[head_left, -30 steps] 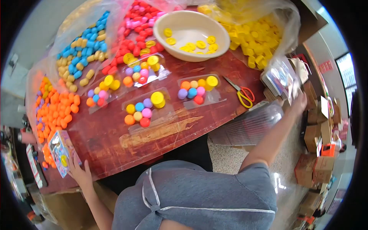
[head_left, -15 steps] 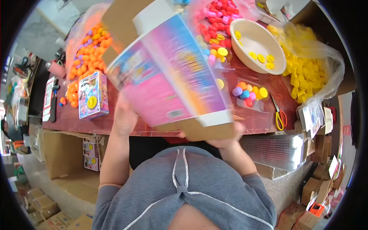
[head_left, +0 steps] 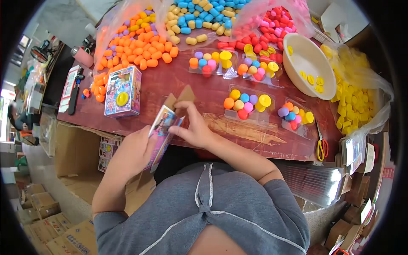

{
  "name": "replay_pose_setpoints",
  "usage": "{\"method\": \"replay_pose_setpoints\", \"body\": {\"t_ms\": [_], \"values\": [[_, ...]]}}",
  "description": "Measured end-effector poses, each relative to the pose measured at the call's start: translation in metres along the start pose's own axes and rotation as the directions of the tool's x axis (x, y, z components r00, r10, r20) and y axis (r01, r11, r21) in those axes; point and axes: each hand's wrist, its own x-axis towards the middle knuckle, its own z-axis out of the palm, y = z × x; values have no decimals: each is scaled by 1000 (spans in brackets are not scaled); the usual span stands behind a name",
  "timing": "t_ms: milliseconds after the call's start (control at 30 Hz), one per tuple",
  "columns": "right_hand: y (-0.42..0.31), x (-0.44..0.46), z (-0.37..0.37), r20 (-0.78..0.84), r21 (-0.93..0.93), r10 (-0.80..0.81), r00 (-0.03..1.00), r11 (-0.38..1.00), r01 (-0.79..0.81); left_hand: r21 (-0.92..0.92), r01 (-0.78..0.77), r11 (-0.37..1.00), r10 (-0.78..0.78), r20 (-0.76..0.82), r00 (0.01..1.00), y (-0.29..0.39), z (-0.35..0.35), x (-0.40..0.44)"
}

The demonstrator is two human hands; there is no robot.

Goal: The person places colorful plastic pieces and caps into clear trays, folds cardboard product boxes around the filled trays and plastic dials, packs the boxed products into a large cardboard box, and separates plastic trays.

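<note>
A printed cardboard box, pink and blue with bare brown end flaps, is held upright and tilted at the table's front edge. My left hand grips its left side, fingers closed round it. At its upper end my right hand pinches the side and a flap between thumb and fingers. The box looks narrow; its inside is hidden. To its left stands a finished-looking printed box with a round yellow piece on the front. Right of my hands, several clear plastic trays, one a blister tray, hold coloured capsules.
Loose orange capsules, blue and tan ones and red ones lie along the back. A white basin holds yellow discs beside a bag of yellow pieces. Scissors lie at the right edge; a carton stands below left.
The broad printed cardboard, earlier spread flat across the view, is now a narrow box lower and to the left. My right hand has moved left and up to its flap end.
</note>
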Motion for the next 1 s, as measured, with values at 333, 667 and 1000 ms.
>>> {"method": "replay_pose_setpoints", "body": {"t_ms": [333,667,1000], "values": [[42,-17,-31,119,-505,173,978,858,-91,-356,229,906,-247,-6,969,-66,39,47],[-30,-1,-40,-119,271,16,993,963,17,-700,-420,577,76,-466,881,-34,70,42],[-35,-6,-47,-226,-97,-316,922,949,301,-508,-608,610,135,-690,711,-13,65,63]]}}
